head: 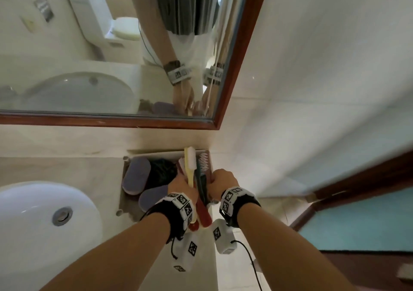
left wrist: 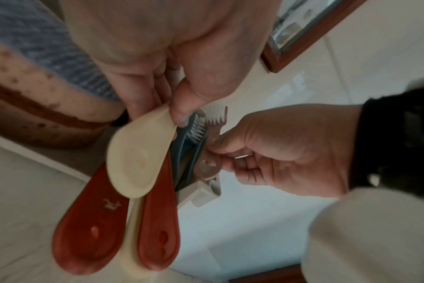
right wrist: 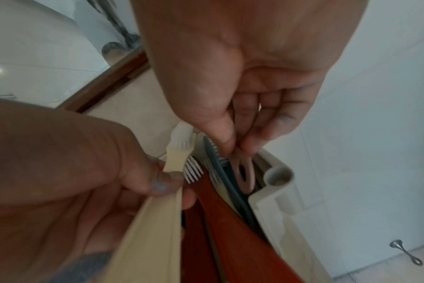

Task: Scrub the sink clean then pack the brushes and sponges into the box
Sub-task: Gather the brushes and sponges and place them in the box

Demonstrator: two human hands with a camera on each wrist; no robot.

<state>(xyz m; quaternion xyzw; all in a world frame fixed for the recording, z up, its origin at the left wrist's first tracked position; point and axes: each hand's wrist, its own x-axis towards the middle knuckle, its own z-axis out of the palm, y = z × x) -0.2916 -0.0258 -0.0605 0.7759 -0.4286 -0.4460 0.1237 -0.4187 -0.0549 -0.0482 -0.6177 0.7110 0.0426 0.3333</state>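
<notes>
Several brushes [head: 192, 170] stick out of the box [head: 125, 179] at the bench corner by the sink [head: 33, 212], w/ sponges [head: 136, 174] already inside. Left hand [head: 181, 184] grips the cream brush handle; right hand [head: 222, 180] pinches a pink brush [right wrist: 246, 172] by the box wall. Risks: long red handles overhang the rim, so brushes could tip out; bristles may snag each other & the crowded bundle may jam when pushed down.

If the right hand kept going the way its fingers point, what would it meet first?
Probably the dark teal brush lying in the box, right under the right hand, which already pinches the pink brush; depth is hard to judge.
</notes>
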